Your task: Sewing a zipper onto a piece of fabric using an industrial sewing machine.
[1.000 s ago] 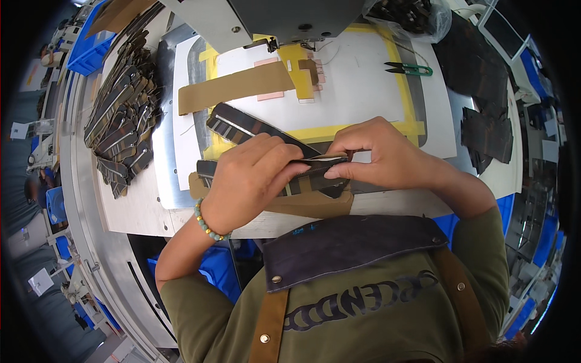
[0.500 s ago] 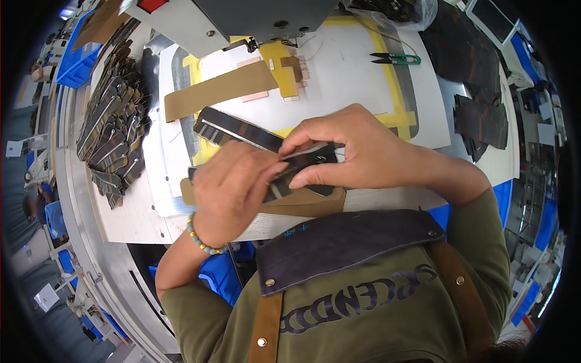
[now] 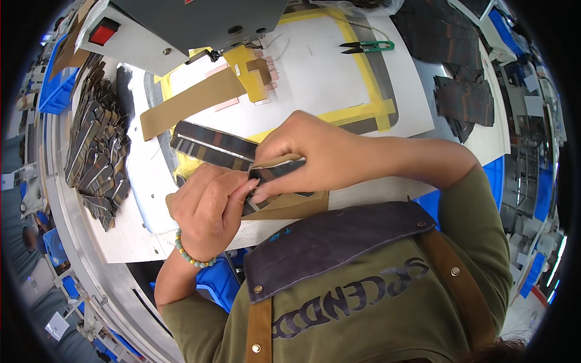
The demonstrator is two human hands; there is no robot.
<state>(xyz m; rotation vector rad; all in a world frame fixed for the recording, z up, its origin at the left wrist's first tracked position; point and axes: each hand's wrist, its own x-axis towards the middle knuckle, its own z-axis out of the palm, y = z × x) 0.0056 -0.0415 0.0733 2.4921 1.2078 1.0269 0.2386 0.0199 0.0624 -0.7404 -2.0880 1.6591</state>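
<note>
Both hands meet over the near part of the table on a dark plaid fabric piece (image 3: pixel 277 171) with a tan underside. My right hand (image 3: pixel 305 154) is closed around it, bending its end upward. The fingertips of my left hand (image 3: pixel 212 196), below a beaded bracelet, pinch the piece's near edge next to my right thumb. Just beyond them lies a plaid strip with a metal zipper (image 3: pixel 213 143), partly covered by the hands. Under the hands, a brown board (image 3: pixel 296 207) shows along the table's front edge. The fingers hide much of the held piece.
A sewing machine head (image 3: pixel 181 30) overhangs the far side. Beneath it sits a white template sheet (image 3: pixel 327 72) edged with yellow tape, with a tan strip (image 3: pixel 193 103) on it. Green thread snips (image 3: pixel 368 46) lie farther right. Zippered pieces (image 3: pixel 97 145) are heaped left; plaid panels (image 3: pixel 466 100) are stacked right.
My right hand has turned and folded the fabric piece's end upward, so its tan underside now shows. The hands have come closer together. The whole view has shifted somewhat.
</note>
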